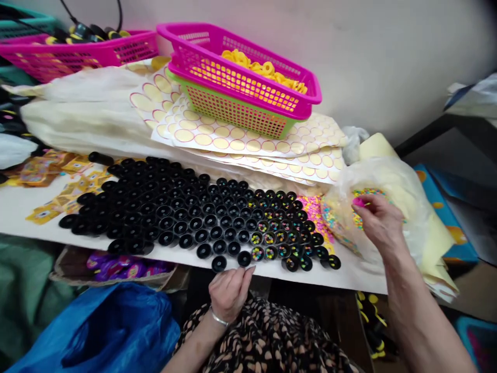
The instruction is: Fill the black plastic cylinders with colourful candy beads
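White tabletop [349, 278] before a pale wall [368, 62], seen from above; your small pink object [359, 202], too small to make out in form, is at the right of the table, over the clear plastic bag [413, 194]; your right hand [382, 220] grasps it between thumb and fingers; beneath that hand, many-coloured small pieces [357, 223] lie in the bag; just left of the bag is a loose heap of mostly pink pieces [312, 207].

Left of the heap, black cups [210, 221] stand in a close array; those toward the right contain coloured pieces, while those in the middle show bare bottoms; your left hand [229, 292], fingers curled, is at the near table edge, just beside the nearest cups; whether it holds anything you cannot tell from this view.

Farther left lie yellow printed packets [79, 185]; on the far side, sheets of oval yellow labels [229, 142] lie under a green basket [233, 111], into which a pink basket [316, 93] of yellow rings [267, 68] is stacked; below the near edge, at left, you have a blue bag [132, 331] and a box of purple items [120, 267].
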Demonstrator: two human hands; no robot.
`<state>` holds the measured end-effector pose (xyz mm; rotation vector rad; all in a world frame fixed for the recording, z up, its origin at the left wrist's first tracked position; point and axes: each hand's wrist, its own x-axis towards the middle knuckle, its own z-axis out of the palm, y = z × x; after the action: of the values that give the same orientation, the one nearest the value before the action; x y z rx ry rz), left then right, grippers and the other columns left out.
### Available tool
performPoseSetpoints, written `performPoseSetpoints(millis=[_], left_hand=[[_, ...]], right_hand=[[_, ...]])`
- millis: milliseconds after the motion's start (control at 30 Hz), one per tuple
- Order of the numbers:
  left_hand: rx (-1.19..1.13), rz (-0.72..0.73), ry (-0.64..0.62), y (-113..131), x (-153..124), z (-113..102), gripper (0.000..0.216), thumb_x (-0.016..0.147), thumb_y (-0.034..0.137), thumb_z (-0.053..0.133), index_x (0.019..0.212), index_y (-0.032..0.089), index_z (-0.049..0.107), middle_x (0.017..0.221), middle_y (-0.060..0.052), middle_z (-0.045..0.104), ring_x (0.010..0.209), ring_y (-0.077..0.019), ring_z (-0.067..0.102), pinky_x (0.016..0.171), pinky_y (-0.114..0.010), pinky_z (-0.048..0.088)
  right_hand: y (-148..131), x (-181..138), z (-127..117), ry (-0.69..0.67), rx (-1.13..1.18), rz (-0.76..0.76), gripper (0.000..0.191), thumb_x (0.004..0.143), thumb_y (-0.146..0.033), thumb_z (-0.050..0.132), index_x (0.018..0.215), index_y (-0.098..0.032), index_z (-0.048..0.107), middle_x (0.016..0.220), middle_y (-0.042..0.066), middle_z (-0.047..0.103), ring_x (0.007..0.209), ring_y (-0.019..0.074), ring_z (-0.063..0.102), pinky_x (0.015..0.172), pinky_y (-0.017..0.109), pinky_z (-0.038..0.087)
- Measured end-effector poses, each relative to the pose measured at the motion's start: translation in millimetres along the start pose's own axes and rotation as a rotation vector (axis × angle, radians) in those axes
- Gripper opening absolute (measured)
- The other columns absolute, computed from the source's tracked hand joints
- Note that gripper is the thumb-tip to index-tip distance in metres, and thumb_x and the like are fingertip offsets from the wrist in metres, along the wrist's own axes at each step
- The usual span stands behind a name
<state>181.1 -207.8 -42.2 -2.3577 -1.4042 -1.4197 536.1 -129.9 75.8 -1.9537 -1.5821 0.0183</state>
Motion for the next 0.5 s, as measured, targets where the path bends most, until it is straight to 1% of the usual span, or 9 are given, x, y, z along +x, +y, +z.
performPoseSetpoints(millis=[67,133,200,233,267,300,367,433,500], left_hand=[[0.002,0.023,0.018,-1.3,0.4,1.1,0.026,0.069,0.010,0.072,0.091,0.013,0.059,0.060,0.001,0.061,0.051,-0.0088,0.054,0.058,-0.023,0.042],[0.014,0.034,0.013,-1.7,1.9,1.6,0.027,0.067,0.009,0.073,0.091,0.012,0.059,0.061,0.000,0.062,0.052,-0.0090,0.055,0.059,-0.023,0.043],[0.022,0.041,0.011,-0.9,4.1,1.5,0.028,0.066,0.008,0.074,0.090,0.011,0.059,0.063,0.000,0.063,0.052,-0.0091,0.055,0.059,-0.023,0.043],[0.027,0.043,0.009,-0.3,5.2,1.5,0.028,0.066,0.008,0.074,0.089,0.011,0.059,0.063,-0.001,0.063,0.053,-0.0090,0.055,0.059,-0.022,0.043],[0.032,0.047,0.011,0.2,6.3,1.4,0.027,0.066,0.008,0.074,0.089,0.011,0.059,0.062,-0.001,0.063,0.052,-0.0089,0.055,0.059,-0.022,0.043],[0.037,0.054,0.013,0.7,7.1,1.4,0.027,0.066,0.008,0.074,0.088,0.011,0.059,0.062,-0.001,0.063,0.052,-0.0088,0.055,0.059,-0.022,0.043],[0.047,0.069,0.013,1.0,8.0,1.2,0.027,0.066,0.008,0.074,0.088,0.010,0.060,0.061,-0.001,0.063,0.052,-0.0086,0.054,0.059,-0.022,0.043],[0.051,0.085,0.017,0.4,8.4,0.6,0.028,0.065,0.007,0.075,0.088,0.009,0.060,0.063,-0.001,0.064,0.053,-0.0085,0.055,0.060,-0.021,0.043],[0.059,0.101,0.028,-1.1,9.0,-0.2,0.029,0.064,0.007,0.076,0.089,0.009,0.060,0.064,-0.001,0.065,0.054,-0.0082,0.056,0.062,-0.021,0.044]], right_hand=[[21.1,11.7,-1.3,-0.141,-0.277,0.021,0.018,0.078,-0.028,0.051,0.085,-0.017,0.063,0.083,0.007,0.062,0.072,0.0191,0.055,0.061,0.030,0.039],[27.8,21.9,1.4,-0.330,-0.492,-0.006,0.017,0.075,-0.019,0.047,0.077,-0.016,0.064,0.082,0.009,0.063,0.076,0.0214,0.056,0.059,0.030,0.034],[27.6,30.1,6.8,-0.457,-0.561,-0.010,0.017,0.070,-0.012,0.046,0.070,-0.015,0.063,0.076,0.010,0.063,0.073,0.0212,0.056,0.057,0.029,0.031],[27.6,33.4,9.7,-0.498,-0.523,-0.008,0.016,0.067,-0.011,0.046,0.067,-0.015,0.062,0.072,0.009,0.062,0.071,0.0204,0.056,0.057,0.029,0.031],[28.8,36.0,12.4,-0.529,-0.434,-0.005,0.014,0.066,-0.011,0.047,0.065,-0.015,0.061,0.068,0.008,0.061,0.069,0.0194,0.056,0.057,0.028,0.032],[31.6,38.0,14.8,-0.549,-0.296,0.003,0.011,0.065,-0.013,0.049,0.063,-0.015,0.060,0.066,0.006,0.060,0.068,0.0185,0.055,0.058,0.027,0.033],[40.7,39.2,18.2,-0.532,0.080,0.047,0.007,0.064,-0.019,0.054,0.065,-0.016,0.059,0.066,0.003,0.059,0.066,0.0165,0.054,0.060,0.026,0.037],[50.8,36.7,19.6,-0.434,0.426,0.151,0.012,0.060,-0.023,0.060,0.069,-0.016,0.060,0.066,0.000,0.059,0.063,0.0143,0.053,0.060,0.026,0.040],[57.4,31.3,18.7,-0.298,0.614,0.273,0.019,0.056,-0.025,0.067,0.073,-0.016,0.061,0.066,-0.001,0.059,0.060,0.0125,0.052,0.059,0.025,0.041]])
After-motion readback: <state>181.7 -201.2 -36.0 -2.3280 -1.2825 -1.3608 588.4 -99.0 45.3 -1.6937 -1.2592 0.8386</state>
